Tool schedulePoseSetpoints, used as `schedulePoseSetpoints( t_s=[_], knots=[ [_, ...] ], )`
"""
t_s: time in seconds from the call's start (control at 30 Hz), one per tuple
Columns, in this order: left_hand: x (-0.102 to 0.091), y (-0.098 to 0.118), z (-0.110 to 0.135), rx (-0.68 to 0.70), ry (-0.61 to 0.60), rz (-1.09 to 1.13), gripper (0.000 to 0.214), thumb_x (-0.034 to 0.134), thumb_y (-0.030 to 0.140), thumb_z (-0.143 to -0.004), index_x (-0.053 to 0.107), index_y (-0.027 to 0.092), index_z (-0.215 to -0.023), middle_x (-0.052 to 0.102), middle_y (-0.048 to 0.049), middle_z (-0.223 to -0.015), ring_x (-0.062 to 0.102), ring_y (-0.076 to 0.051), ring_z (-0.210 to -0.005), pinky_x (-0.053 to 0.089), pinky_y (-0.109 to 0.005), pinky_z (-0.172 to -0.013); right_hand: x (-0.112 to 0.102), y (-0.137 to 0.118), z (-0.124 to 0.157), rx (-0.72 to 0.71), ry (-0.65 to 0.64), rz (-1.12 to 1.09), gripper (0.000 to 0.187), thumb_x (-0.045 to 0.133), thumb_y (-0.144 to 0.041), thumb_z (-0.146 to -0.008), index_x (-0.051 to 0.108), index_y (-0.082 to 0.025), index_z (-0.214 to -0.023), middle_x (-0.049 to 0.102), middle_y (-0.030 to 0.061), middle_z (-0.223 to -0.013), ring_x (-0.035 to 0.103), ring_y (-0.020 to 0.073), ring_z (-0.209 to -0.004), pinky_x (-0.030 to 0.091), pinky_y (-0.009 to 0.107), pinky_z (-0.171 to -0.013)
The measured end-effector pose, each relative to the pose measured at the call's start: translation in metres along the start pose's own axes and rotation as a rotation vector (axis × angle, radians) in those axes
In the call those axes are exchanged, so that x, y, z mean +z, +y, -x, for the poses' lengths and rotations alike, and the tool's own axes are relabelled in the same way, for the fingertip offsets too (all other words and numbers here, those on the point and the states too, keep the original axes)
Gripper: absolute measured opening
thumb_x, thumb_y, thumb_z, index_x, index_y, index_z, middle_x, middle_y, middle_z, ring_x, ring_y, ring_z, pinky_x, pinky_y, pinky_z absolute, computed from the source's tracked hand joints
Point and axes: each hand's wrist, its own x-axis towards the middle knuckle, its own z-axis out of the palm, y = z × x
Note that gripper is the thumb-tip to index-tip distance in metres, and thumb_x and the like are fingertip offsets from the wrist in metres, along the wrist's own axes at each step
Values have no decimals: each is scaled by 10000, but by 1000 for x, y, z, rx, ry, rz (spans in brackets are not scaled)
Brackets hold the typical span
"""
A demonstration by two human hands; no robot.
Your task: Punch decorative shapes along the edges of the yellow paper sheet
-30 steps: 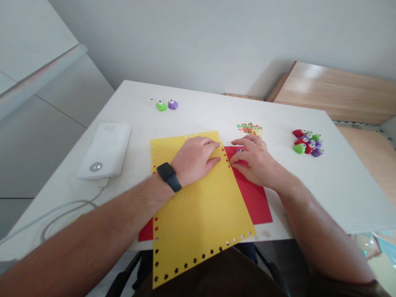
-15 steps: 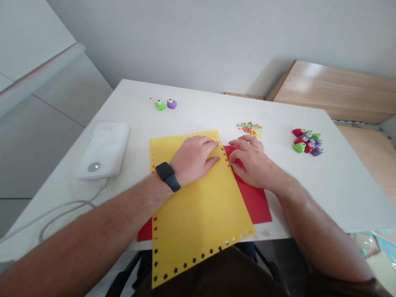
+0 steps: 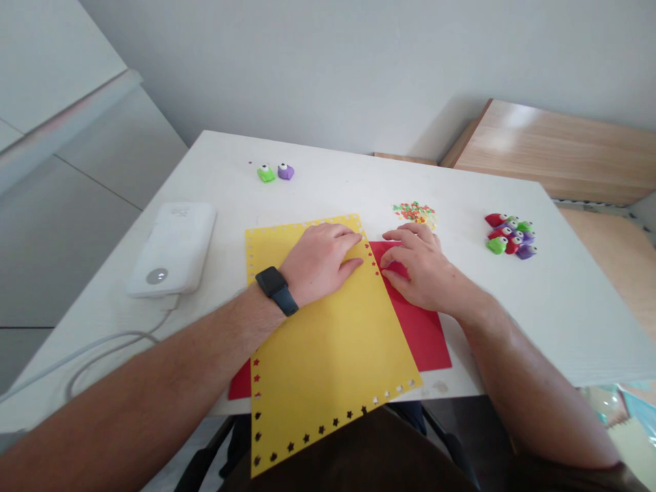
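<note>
There are two bare hands, one left hand [image 3: 322,263] and one right hand [image 3: 420,270]; two sheets, one star-punched yellow sheet [image 3: 333,342] and one red sheet [image 3: 423,338]; one black square-faced wristwatch [image 3: 272,281]; one white box-shaped device [image 3: 177,246]; two separate one-eyed pieces, one green piece [image 3: 266,175], one purple piece [image 3: 285,173]; one mixed-colour cluster [image 3: 512,236] including three red pieces [image 3: 499,234].

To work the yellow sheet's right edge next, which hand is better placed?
Probably the right hand: it is at that edge, over the red sheet. The left hand lies on the yellow sheet, seemingly steadying it.
</note>
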Motion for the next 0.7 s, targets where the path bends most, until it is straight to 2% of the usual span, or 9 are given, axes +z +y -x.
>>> schedulePoseSetpoints(
  t_s=[0.7],
  knots=[
    [0,2,0,-2,-9,-7,340,651,339,-1007,722,147,-1279,750,-117,-1259,668,-317,-1160,514,-487,-1071,2,-5,-2,-35,-21,29,164,586,-209,-996,734,-205,-924,676,151,-1368,453,389,-1367,444,609,-1126]
  ],
)
